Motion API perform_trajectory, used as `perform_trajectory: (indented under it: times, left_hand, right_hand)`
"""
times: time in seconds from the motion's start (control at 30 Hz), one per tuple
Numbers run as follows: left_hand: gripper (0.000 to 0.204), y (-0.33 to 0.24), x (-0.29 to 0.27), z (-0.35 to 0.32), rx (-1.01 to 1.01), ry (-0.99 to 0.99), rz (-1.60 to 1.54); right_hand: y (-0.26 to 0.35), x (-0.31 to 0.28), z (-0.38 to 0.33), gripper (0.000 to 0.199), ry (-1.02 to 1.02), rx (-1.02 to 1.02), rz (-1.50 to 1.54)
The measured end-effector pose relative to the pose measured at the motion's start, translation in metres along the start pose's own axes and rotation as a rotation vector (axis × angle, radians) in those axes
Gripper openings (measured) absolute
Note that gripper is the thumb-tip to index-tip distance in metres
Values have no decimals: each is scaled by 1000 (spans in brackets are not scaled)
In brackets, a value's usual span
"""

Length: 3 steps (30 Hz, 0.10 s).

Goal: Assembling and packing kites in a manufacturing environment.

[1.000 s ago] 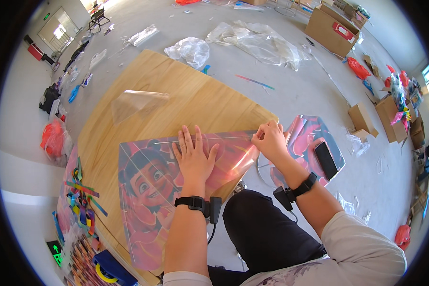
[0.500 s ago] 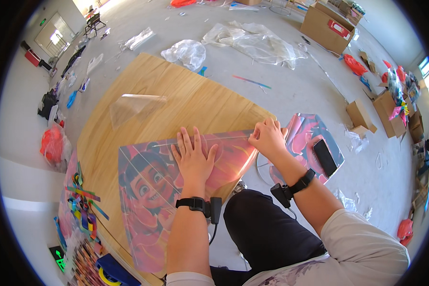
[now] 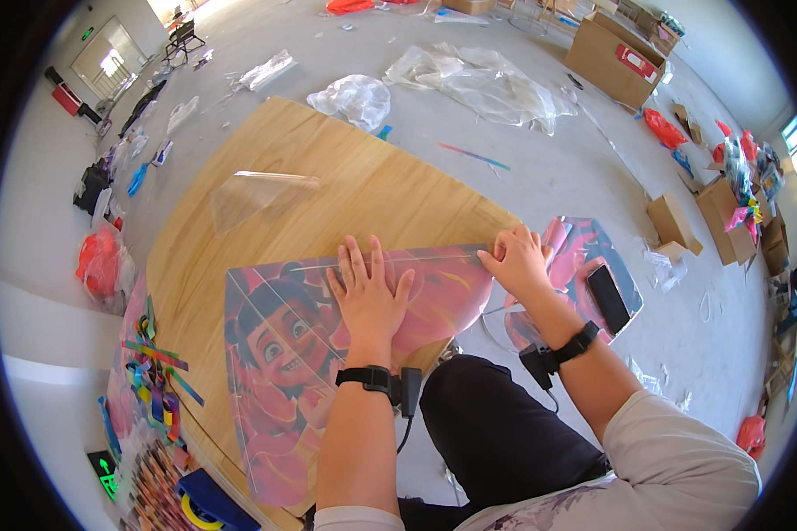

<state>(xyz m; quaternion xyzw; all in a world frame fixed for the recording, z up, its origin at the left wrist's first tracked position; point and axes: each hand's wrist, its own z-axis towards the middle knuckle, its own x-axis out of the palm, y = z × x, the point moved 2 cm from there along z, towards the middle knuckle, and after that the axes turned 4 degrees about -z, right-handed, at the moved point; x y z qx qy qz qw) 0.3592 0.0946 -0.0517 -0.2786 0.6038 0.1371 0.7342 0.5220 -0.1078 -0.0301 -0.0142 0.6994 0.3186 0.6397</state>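
A pink and red sheet printed with a cartoon character [image 3: 283, 341], crossed by thin pale lines, lies on the wooden table [image 3: 328, 186]. My left hand [image 3: 368, 296] rests flat on its upper middle, fingers spread. At the sheet's upper right corner, my right hand [image 3: 518, 261] is closed with thumb and fingers pinched on the edge. The sheet's right part curls in a rounded bend below that hand. Beyond it, a second printed sheet [image 3: 576, 239] carries a black phone [image 3: 607, 299].
A folded clear plastic piece [image 3: 257, 196] lies on the table. Colourful ribbon strips [image 3: 161, 380], a bundle of thin sticks [image 3: 155, 482] and a blue tape dispenser [image 3: 212, 500] are at left. Plastic film [image 3: 478, 84] and cardboard boxes [image 3: 615, 57] litter the floor.
The sheet's lower right edge, straight before, now bulges in a curve near my right hand. My left hand stays flat on the sheet; the whole view has shifted slightly.
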Motion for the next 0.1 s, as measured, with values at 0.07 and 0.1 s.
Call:
perform_trajectory:
  times: [0.07,0.1]
  left_hand:
    - [82,2,1,-1,19,-29,13]
    - [83,2,2,-1,17,-20,15]
  right_hand:
    - [-8,-5,-1,32,-5,47,-63]
    - [-7,-4,0,32,-5,43,-64]
